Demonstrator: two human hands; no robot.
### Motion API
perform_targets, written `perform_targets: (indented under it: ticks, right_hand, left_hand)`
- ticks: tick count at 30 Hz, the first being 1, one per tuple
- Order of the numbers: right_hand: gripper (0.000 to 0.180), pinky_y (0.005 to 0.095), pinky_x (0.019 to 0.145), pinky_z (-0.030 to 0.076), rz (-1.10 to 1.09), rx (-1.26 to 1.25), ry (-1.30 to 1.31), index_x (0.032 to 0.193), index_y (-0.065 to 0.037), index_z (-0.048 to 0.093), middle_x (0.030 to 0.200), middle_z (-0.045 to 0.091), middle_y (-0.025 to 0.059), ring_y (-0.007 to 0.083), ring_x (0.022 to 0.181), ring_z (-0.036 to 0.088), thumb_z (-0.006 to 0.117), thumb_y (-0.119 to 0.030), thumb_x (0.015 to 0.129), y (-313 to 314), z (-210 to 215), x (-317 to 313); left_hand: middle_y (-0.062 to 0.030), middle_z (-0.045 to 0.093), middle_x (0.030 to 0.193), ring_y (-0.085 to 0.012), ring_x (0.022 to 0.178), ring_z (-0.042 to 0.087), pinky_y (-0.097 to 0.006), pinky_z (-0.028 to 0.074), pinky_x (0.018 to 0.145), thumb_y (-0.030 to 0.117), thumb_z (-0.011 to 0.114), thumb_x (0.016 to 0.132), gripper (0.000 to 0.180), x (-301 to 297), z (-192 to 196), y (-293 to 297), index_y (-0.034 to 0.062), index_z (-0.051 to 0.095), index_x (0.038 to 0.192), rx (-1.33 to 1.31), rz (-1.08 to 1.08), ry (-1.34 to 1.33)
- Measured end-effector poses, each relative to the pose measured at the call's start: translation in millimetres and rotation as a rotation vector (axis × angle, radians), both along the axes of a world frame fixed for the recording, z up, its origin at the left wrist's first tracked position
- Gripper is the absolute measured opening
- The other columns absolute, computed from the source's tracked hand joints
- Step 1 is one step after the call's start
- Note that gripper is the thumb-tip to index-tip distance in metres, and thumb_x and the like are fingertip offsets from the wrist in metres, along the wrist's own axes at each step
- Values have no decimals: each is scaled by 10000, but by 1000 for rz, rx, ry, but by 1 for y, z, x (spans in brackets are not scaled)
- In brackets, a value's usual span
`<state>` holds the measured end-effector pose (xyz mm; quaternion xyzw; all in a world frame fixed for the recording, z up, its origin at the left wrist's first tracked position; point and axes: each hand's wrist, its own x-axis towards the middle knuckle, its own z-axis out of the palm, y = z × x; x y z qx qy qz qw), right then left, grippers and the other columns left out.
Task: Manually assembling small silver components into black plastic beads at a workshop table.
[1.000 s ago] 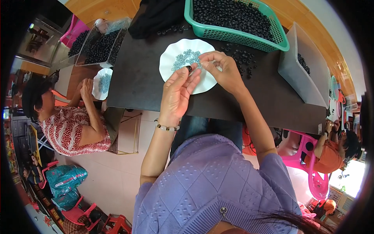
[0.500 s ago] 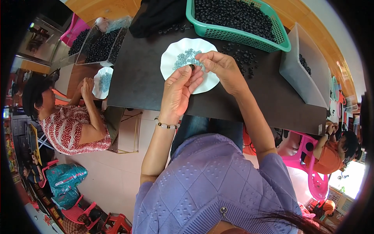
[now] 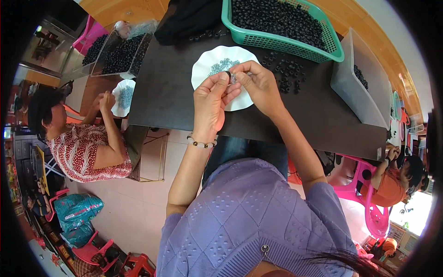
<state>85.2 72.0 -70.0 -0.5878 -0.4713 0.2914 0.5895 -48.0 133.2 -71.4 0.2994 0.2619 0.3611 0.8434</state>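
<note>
left hand: thumb and forefinger pinched a small black plastic ring; the other fingers curled loosely below. right hand: thumb and forefinger pressed together at a tiny clear piece, just beside the ring; whether the two touched, could not tell. both were held above a white scalloped plate with pale clear pieces heaped on it. plate lay on a dark brown table. loose black rings were scattered right of the plate; beyond them, a green lattice basket full of more. further right, a translucent plastic bin. black cloth lay left of the basket. beaded bracelet on left wrist.
</note>
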Motion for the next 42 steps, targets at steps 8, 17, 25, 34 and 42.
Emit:
perform_targets:
  ticks: [8,17,25,34,42]
  right_hand:
    - [115,293,816,491,-153,59,-301,993,-21,631,993,648,71,140,867,589,596,-99,916,-2,6,-10]
    - [180,238,756,446,-53,49,112,1017,1,610,914,629,22,79,830,558,557,-163,965,-1,-11,-8]
    - [180,228,728,439,-124,71,153,1001,-3,598,880,608,10,71,799,534,556,-175,971,0,-19,-10]
    - [185,224,712,451,-71,3,54,1008,12,609,878,620,10,69,779,546,570,-164,966,-5,-2,-2]
    - [181,254,778,483,13,-17,137,1038,29,625,937,665,56,112,844,627,633,-106,917,-6,2,4]
  left_hand:
    - [-55,656,801,-118,690,646,-222,537,625,166,633,936,225,11,-1,2,-19,589,1055,58,64,54]
    - [-32,647,745,-60,599,552,-195,459,553,118,626,931,165,15,1,2,-21,602,1017,274,71,143]
    - [-22,642,743,-44,635,567,-186,452,558,115,619,935,150,19,4,-1,-18,603,1004,448,123,265]
    - [-14,642,740,-46,653,582,-193,461,565,123,616,935,162,18,7,-1,-21,601,1008,525,143,346]
    - [-13,641,729,-45,641,581,-194,458,563,125,613,937,163,18,5,-1,-21,600,1008,544,154,339]
